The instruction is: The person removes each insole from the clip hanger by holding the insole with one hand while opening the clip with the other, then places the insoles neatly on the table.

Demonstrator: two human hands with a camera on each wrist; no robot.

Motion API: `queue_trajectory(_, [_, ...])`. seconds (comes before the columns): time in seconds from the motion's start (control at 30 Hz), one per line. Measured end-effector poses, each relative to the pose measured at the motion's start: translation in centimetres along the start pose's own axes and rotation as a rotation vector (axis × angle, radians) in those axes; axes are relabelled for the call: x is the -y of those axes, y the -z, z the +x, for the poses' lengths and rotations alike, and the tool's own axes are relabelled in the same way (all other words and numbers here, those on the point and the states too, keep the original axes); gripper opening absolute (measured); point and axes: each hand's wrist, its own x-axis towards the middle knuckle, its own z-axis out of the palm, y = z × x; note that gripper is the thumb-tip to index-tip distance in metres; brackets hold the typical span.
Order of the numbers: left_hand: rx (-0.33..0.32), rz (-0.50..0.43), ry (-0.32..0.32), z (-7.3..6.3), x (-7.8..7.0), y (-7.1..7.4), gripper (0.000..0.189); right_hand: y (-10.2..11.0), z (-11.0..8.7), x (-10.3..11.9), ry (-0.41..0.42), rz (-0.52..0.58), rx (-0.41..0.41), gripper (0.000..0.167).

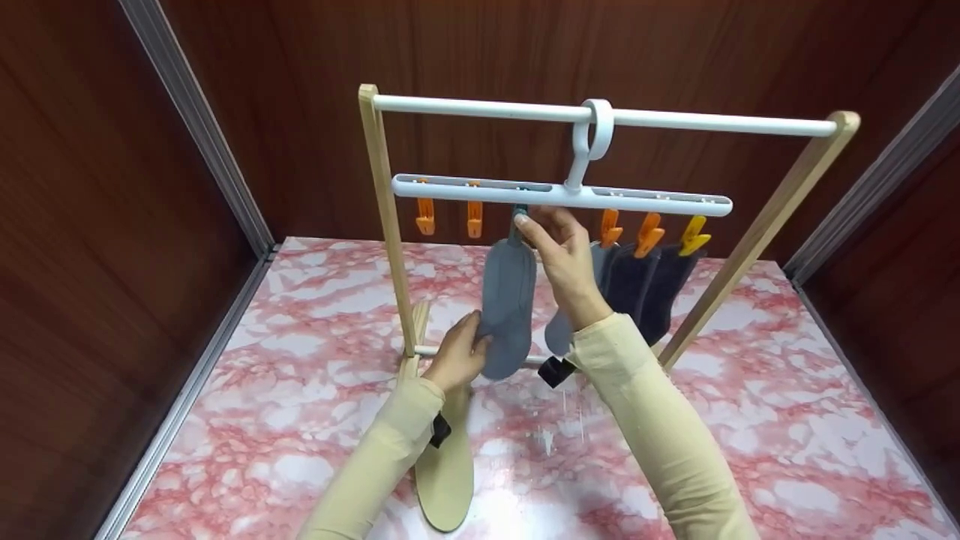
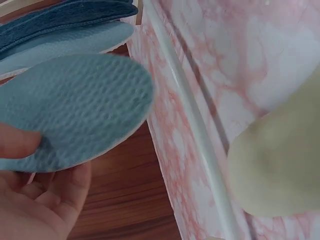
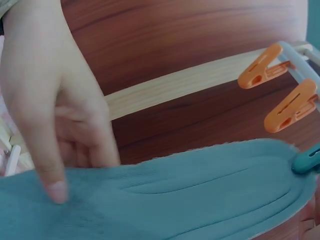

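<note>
A grey-blue insole [image 1: 506, 300] hangs upright under the white clip hanger [image 1: 487, 187], its upper end in a teal clip [image 3: 307, 161]. My right hand [image 1: 564, 259] pinches this clip between thumb and fingers, just below the hanger bar. Lower down, my left hand [image 1: 457, 356] holds the insole by its side edge; in the left wrist view the thumb lies on the dimpled face of the insole [image 2: 95, 105] and the fingers are behind it. To the right, another grey-blue insole [image 1: 559, 334] and dark insoles [image 1: 660, 300] hang from clips, partly behind my right arm.
Two orange clips [image 1: 425, 216] dangle at the hanger's left; orange and yellow clips [image 1: 695, 235] are at its right. The hanger hooks over the white rail [image 1: 480, 109] of a wooden-sided rack [image 1: 390, 225]. A beige insole [image 1: 444, 480] lies on the marbled table [image 1: 247, 465], near my left forearm.
</note>
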Motion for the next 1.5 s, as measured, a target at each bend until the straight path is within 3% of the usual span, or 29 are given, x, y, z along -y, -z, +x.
queue_trajectory(0.23, [0.068, -0.017, 0.081, -1.3, 1.0, -0.3, 0.045, 0.0, 0.1, -0.1, -0.002, -0.016, 0.016, 0.016])
queue_trajectory(0.43, [0.054, -0.017, 0.062, -1.7, 1.5, -0.3, 0.031, 0.0, 0.2, -0.1, -0.010, -0.019, 0.057, 0.023])
queue_trajectory(0.53, [0.046, -0.016, 0.076, -2.1, 1.5, -0.2, 0.038, 0.1, 0.2, 0.0, -0.024, -0.044, 0.077, 0.031])
queue_trajectory(0.7, [0.035, -0.027, 0.102, -2.5, 1.7, -0.2, 0.030, -0.1, 0.0, 0.2, -0.053, -0.079, 0.096, 0.042])
queue_trajectory(0.87, [0.031, -0.033, 0.108, -2.7, 1.8, -0.3, 0.012, -0.2, -0.1, 0.2, -0.073, -0.066, 0.089, 0.043])
queue_trajectory(1.33, [-0.020, -0.068, 0.079, -4.1, 2.0, 0.3, 0.007, 0.2, -0.2, -0.5, -0.031, -0.005, 0.098, 0.039])
queue_trajectory(1.5, [-0.003, -0.079, 0.079, -4.4, 1.8, 0.3, 0.008, 0.4, -0.4, -0.6, -0.042, -0.013, 0.109, 0.038])
